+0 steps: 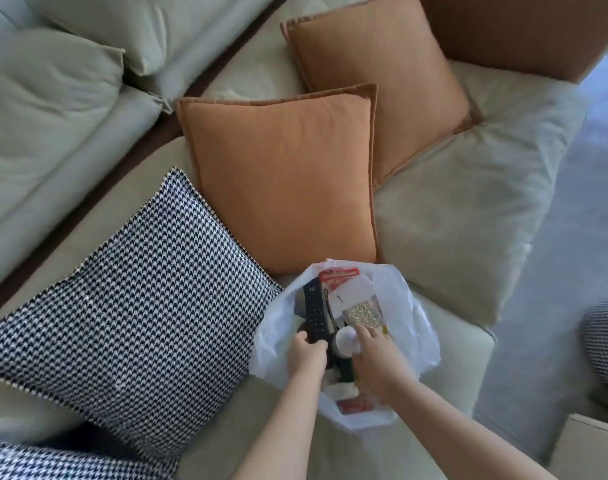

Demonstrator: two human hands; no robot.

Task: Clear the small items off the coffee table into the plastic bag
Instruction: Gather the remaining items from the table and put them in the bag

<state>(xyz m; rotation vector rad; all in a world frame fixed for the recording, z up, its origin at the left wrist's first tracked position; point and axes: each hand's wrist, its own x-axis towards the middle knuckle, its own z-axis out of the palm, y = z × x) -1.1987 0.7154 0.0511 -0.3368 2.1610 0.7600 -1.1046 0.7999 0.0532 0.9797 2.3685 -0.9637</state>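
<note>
Both forearms reach into the white plastic bag sitting on the sofa seat. Her left hand grips a black remote standing inside the bag; the right hand rests loose-fingered beside it, touching a white round lid.

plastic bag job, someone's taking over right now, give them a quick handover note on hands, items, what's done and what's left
Left hand: grips the lower end of a black remote that stands in the mouth of the plastic bag.
Right hand: fingers straight, reaching into the bag next to a white round lid; it holds nothing that can be seen.
The bag sits open on the sofa seat, by the houndstooth cushion and an orange cushion.
Done: several items already lie in the bag, among them a patterned box and red-and-white packets.
Left: the coffee table is out of view, so check it for anything remaining.
</note>
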